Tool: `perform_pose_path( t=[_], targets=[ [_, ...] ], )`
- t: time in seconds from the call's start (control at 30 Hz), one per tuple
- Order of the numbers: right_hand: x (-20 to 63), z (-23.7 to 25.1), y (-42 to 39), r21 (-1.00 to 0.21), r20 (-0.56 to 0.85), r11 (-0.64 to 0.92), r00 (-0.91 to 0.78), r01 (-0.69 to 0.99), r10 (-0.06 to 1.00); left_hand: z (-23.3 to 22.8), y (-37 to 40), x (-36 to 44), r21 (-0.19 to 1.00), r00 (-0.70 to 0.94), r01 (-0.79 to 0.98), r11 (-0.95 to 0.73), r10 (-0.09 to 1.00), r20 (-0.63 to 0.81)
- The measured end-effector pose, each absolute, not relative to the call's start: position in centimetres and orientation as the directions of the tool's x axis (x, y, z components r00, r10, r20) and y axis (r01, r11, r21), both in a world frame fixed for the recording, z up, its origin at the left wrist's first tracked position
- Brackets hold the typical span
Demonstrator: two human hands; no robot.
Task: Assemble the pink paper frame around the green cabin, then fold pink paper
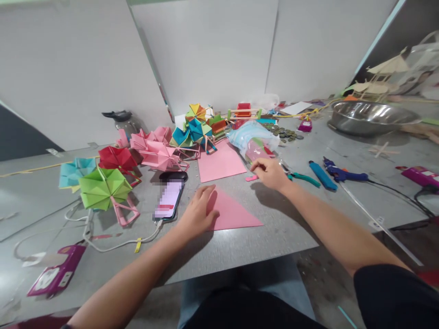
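Note:
A pink sheet of paper folded into a triangle [230, 211] lies near the table's front edge. My left hand [200, 208] rests on its left side, fingers stretched out and holding nothing. My right hand [269, 172] is closed in a pinch above the table, right of the triangle's top corner. A small flat pink stick [252, 178] shows just below its fingertips; whether they grip it cannot be made out. Just beyond that hand is a clear and blue plastic bag [252, 137] with coloured pieces inside. Flat pink paper [219, 162] lies behind the triangle.
On the left are folded paper umbrellas, including a green one [104, 187], and a phone [169, 198] on a white cable [116, 250]. To the right lie teal-handled pliers [305, 178], a blue cutter [323, 176], a glue gun [346, 175] and a steel bowl [370, 119]. Coins [286, 132] lie behind.

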State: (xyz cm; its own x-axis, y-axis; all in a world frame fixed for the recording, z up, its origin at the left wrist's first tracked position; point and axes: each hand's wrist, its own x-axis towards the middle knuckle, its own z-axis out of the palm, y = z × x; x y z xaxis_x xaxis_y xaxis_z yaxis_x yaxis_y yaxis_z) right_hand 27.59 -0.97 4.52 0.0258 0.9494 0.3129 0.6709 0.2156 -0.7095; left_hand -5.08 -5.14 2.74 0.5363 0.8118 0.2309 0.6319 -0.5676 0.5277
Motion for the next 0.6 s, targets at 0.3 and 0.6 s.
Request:
perform_pose_path(
  t=[0.3, 0.6],
  targets=[
    [23.0, 2.7, -3.1, -0.94, -0.057, 0.067, -0.347, 0.334, 0.936, 3.1, -6.6, -6.1, 0.118, 0.467, 0.168, -0.979, 0.184, 0.865],
    [24.4, 2.3, -1.9, -0.963, -0.048, -0.03, -0.059, 0.268, 0.997, 3.1, -6.3, -6.6, 0.06, 0.363, 0.207, -0.976, 0.134, 0.922]
  ],
)
